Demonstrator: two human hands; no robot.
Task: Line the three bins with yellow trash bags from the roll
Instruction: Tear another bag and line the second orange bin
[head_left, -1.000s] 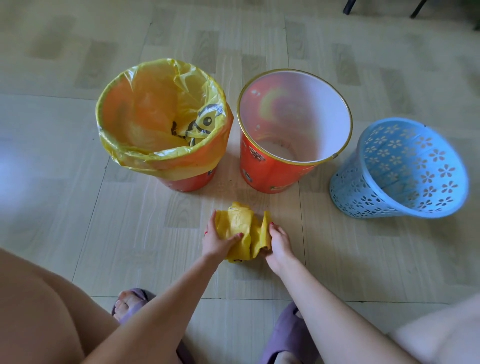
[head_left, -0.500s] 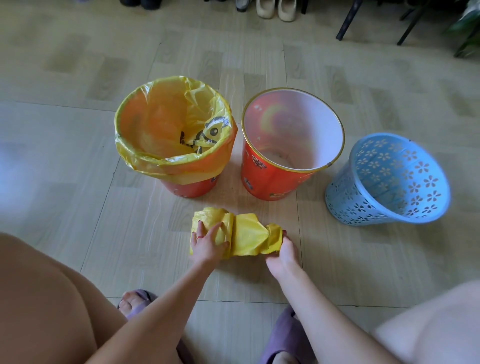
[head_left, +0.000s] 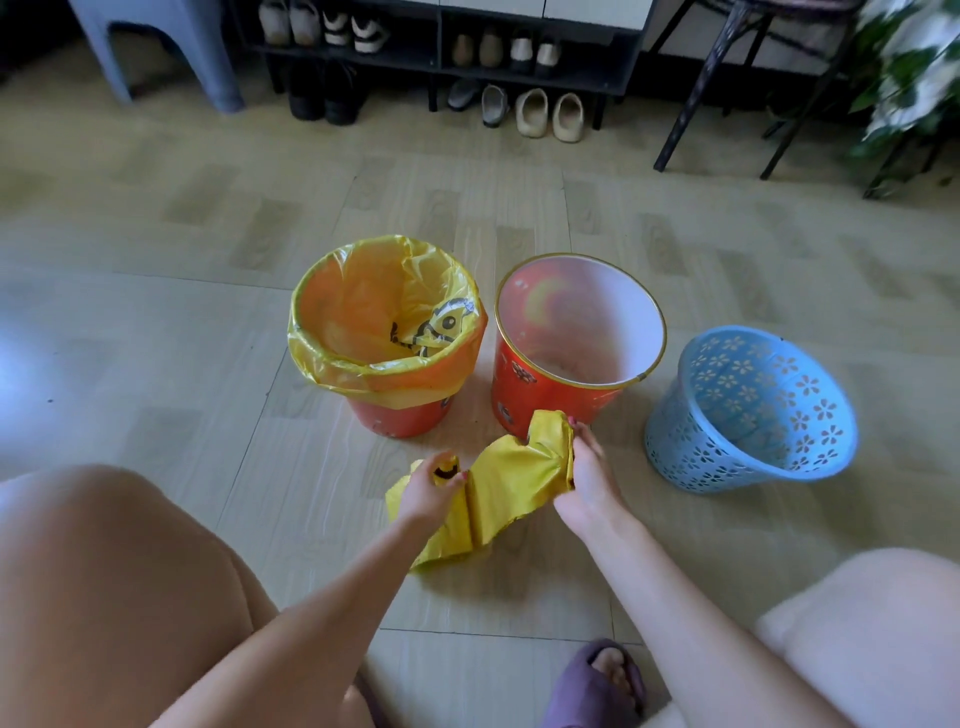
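On the floor before the unlined orange plastic bin (head_left: 579, 332), both hands, left (head_left: 431, 493) and right (head_left: 584, 480), grip a crumpled yellow plastic trash bag (head_left: 511, 486). Uneven pulling could tear the thin film.

Glossy thin yellow plastic bag (head_left: 511, 491); smooth translucent plastic orange bin (head_left: 576, 332); perforated blue plastic basket (head_left: 748, 415); wood-grain floor (head_left: 156, 322).

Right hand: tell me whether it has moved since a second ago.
Yes. The right hand has risen with the yellow bag, from floor below the middle orange bin to that bin's base.
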